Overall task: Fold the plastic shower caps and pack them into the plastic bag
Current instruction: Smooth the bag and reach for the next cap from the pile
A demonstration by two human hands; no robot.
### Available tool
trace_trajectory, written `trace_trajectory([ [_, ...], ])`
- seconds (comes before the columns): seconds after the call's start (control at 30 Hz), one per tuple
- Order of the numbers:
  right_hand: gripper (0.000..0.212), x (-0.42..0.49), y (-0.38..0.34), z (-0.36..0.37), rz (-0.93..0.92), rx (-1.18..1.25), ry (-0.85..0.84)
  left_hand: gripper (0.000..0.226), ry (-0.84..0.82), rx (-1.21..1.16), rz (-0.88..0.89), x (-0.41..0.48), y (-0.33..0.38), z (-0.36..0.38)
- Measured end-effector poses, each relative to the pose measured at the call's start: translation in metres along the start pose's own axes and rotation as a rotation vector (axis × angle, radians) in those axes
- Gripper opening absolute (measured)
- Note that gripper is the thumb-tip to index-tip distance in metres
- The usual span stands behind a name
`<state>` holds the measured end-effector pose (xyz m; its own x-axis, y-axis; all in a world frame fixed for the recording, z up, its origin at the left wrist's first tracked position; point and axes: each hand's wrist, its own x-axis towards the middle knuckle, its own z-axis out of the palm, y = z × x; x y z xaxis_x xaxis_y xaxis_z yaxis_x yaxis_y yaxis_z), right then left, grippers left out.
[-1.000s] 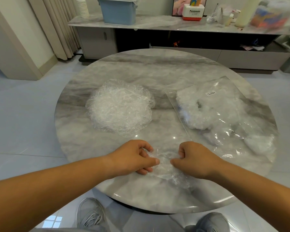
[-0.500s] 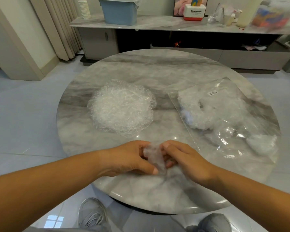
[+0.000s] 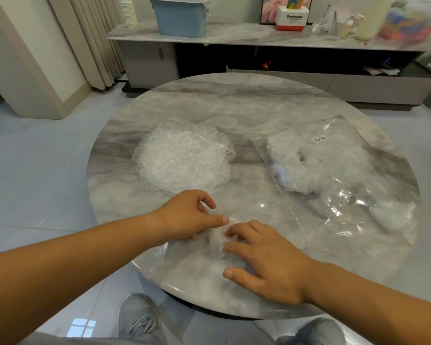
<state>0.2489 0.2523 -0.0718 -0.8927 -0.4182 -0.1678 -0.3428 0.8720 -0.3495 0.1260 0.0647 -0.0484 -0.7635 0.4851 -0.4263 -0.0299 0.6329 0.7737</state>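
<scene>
The shower cap [image 3: 215, 241] being worked on lies at the near edge of the round marble table [image 3: 234, 105], right in front of the person. It is half gathered into a cloudy ridge between the two hands, with its clear skirt spread flat toward the table's rim. The left hand [image 3: 188, 217] has its thumb laid out along the bunched part and its fingers curled in, and looks to be pinching the film there. The right hand [image 3: 268, 260] is spread and fairly flat, fingertips pressing the gathered ridge and palm weighting the loose film down. I'd judge the stuff to be next to weightless, limp and crinkly, with a springy elastic hem that wants to puff open again, and slick against the polished stone. So it is better pinned with flat fingers and taken by the gathered hem than by the thin middle, which could stretch or tear. Farther back, left of centre, sits the pile of unfolded caps [image 3: 182, 155]. The plastic bag [image 3: 353, 150] lies near it on the right, already with some caps inside.
</scene>
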Motion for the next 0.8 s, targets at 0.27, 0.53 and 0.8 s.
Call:
trace_trajectory([
  [0.27,0.052,-0.005,0.008,0.000,-0.067,-0.023,0.021,0.051,-0.069,0.186,0.056,0.011,-0.002,0.009],
  [0.53,0.020,-0.013,0.009,-0.010,0.249,0.656,0.352,0.022,-0.076,-0.197,-0.063,0.013,0.011,0.012],
  [0.8,0.026,-0.025,0.008,-0.043,0.492,1.542,0.527,0.017,-0.108,-0.715,-0.012,0.007,0.051,0.035],
])
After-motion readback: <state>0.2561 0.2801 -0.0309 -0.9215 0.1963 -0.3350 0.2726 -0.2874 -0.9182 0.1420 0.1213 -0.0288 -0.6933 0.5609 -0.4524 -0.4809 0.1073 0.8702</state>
